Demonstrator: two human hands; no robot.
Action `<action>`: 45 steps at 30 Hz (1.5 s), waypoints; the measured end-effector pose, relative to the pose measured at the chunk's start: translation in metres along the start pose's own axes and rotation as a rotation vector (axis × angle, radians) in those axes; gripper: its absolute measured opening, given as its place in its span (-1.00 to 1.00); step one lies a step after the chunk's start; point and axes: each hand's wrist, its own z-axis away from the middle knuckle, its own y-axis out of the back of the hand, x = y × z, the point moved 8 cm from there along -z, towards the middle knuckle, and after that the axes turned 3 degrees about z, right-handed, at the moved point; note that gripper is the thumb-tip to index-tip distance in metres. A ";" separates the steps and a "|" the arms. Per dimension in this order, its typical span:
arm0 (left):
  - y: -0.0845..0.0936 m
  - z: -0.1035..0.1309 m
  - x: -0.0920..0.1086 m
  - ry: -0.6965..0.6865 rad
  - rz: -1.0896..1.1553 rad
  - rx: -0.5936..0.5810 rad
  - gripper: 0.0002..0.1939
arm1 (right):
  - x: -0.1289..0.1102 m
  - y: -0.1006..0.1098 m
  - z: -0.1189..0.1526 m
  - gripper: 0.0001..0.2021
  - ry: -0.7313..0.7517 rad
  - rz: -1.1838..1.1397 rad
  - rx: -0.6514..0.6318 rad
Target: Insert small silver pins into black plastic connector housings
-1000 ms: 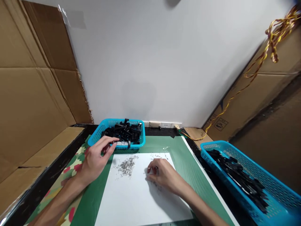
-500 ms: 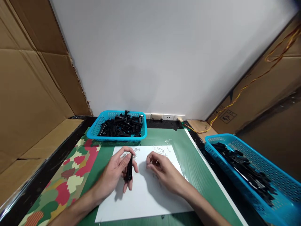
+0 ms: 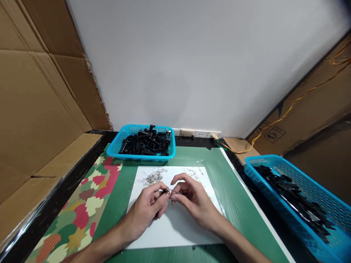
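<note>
Over a white sheet point(image 3: 175, 230), both hands meet at the fingertips. My left hand point(image 3: 149, 204) is closed round a black plastic piece point(image 3: 165, 190), most of it hidden by the fingers. My right hand point(image 3: 192, 199) pinches a thin, dark, pin-like part point(image 3: 175, 192) against the end of that piece; its exact shape is too small to tell. Behind my left hand, a pile of tiny metal parts point(image 3: 154, 177) lies on the sheet. More small parts point(image 3: 193, 173) are scattered at the sheet's back right.
A blue basket point(image 3: 141, 157) of black pieces stands at the back left. Another blue basket point(image 3: 290, 215) with black pieces is at the right. Cardboard walls point(image 3: 35, 109) flank the green table mat point(image 3: 233, 197). Sockets and a yellow cable point(image 3: 294, 100) run along the back and right.
My left hand has turned and closed further round the black piece, moving right. The hands have come together, and the thin part now shows at my right fingertips. The view has shifted slightly.
</note>
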 end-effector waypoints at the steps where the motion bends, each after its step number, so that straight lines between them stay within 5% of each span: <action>1: -0.001 0.001 0.002 -0.005 -0.011 -0.008 -0.60 | 0.001 -0.001 0.000 -0.76 -0.004 -0.010 0.000; 5: -0.003 0.005 0.005 0.001 -0.014 -0.024 -0.60 | -0.001 0.000 -0.001 -0.75 0.006 -0.021 0.032; 9: -0.002 0.004 0.002 0.022 0.026 -0.012 -0.60 | -0.008 0.007 0.003 -0.81 0.063 0.202 0.081; 13: 0.000 0.000 -0.005 0.050 0.135 -0.007 -0.58 | -0.024 0.012 0.008 -0.90 0.253 0.469 0.098; 19: -0.002 -0.002 -0.015 0.116 0.222 -0.077 -0.59 | -0.035 0.006 0.011 -0.88 0.430 0.522 0.086; 27: -0.005 0.002 -0.016 0.195 0.294 -0.063 -0.59 | -0.034 0.002 0.011 -0.89 0.387 0.527 0.082; 38: -0.013 0.002 -0.012 0.129 0.405 -0.132 -0.60 | -0.010 0.019 0.003 -0.82 0.080 0.194 0.227; 45: -0.007 0.006 -0.010 0.128 0.349 -0.063 -0.51 | -0.024 0.004 0.007 -0.92 0.175 0.269 0.176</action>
